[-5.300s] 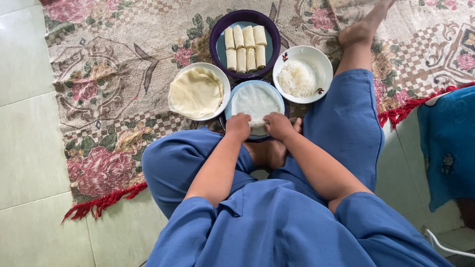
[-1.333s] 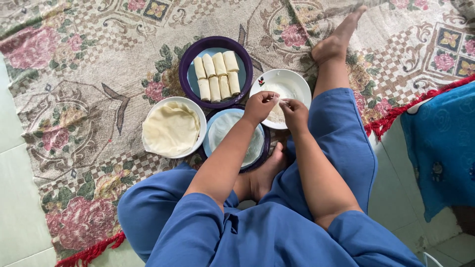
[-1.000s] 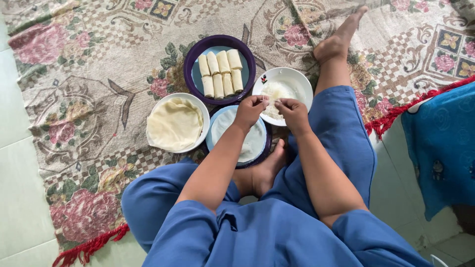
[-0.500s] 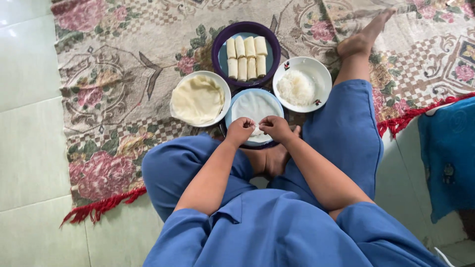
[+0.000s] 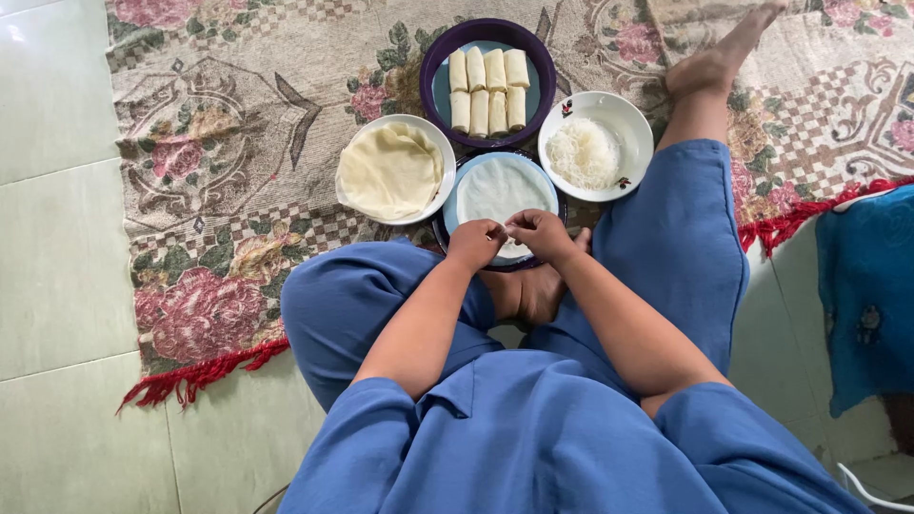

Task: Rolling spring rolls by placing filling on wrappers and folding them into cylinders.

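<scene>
Seated on a floral rug (image 5: 238,143), a person's left hand (image 5: 476,243) and right hand (image 5: 539,232) are pinching the near edge of a thin wrapper (image 5: 500,188) lying on a plate (image 5: 557,205), between bowls of wrappers (image 5: 392,171) and noodles (image 5: 595,148).

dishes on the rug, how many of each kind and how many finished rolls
White bowls: 2, one with stacked wrappers, one with white noodles
Purple plates: 2, one holding rolls, one with a single wrapper under both hands
Finished rolls: 6
Total: 4 dishes, 6 rolls
</scene>
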